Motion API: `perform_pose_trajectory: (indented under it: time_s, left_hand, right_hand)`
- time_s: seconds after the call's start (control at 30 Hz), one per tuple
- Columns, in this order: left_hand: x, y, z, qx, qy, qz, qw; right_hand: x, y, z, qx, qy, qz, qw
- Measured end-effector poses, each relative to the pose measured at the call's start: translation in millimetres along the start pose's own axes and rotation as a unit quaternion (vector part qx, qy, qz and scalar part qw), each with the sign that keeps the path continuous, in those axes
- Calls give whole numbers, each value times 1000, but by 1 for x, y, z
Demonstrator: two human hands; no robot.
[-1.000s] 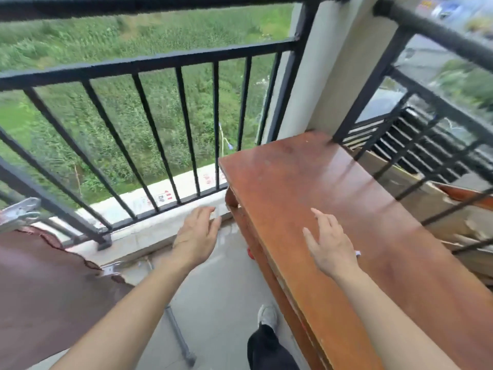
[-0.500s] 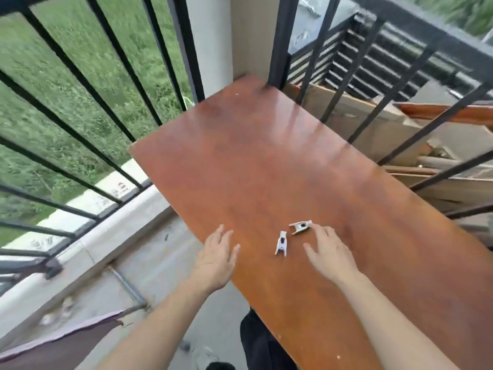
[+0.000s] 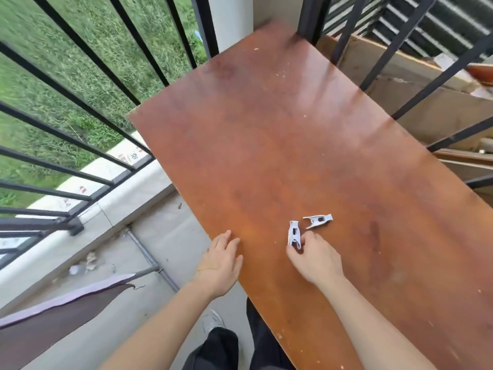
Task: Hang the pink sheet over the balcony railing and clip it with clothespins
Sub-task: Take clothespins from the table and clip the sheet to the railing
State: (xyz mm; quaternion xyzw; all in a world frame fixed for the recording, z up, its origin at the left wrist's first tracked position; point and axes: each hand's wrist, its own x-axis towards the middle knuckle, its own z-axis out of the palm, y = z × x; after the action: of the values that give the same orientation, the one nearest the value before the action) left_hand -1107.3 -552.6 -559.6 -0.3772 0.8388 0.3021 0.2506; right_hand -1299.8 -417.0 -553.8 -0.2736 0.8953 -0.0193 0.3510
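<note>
Our right hand [image 3: 316, 259] pinches the near white clothespin [image 3: 294, 235] on the brown table [image 3: 266, 145], our left hand [image 3: 222, 260] lies open and empty, so we should squeeze tight, lift, then carry it left to the pink sheet [image 3: 53, 313].

2 clothespins [image 3: 294, 234] lie on the table [image 3: 266, 145], railing [image 3: 80, 108] left.

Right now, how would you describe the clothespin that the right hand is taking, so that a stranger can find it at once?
Look at the brown table by the railing. Near its close edge lie two white clothespins. The one you want is nearer the person, pinched at its lower end by the right hand; the other clothespin lies untouched just beyond.
</note>
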Motion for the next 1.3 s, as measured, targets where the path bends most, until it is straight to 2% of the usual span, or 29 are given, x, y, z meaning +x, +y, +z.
perform_pose_trajectory:
  time_s: [0.13,0.23,0.37,0.57,0.7,0.87,1.0,1.13,1.3]
  left_hand:
    - [-14,3,-39,1,36,-22,999]
    - [-37,0,-80,-2,106,-28,994]
    - [-90,-18,-126,-18,227,-61,972]
    - [-209,-89,-151,-38,376,-156,913]
    - [-314,-151,-137,-78,492,-206,843]
    - [-464,-236,-96,-112,583,-292,750]
    - [-599,-304,-46,-77,622,-384,678]
    - [-728,-357,-8,-80,627,-493,597]
    - [-855,-419,41,-91,608,-594,519]
  right_hand:
    - [-4,-20,-29,26,26,-23,999]
    - [-11,-55,-59,37,75,-75,994]
    - [-33,-123,-84,46,106,-171,978]
    - [-105,-252,-71,21,59,-371,927]
    - [-187,-332,-32,0,25,-510,860]
    - [-320,-424,49,-8,6,-684,729]
    - [-447,-489,126,2,-15,-770,637]
    - [-574,-550,196,39,-86,-821,564]
    - [-695,-614,274,36,-122,-849,514]
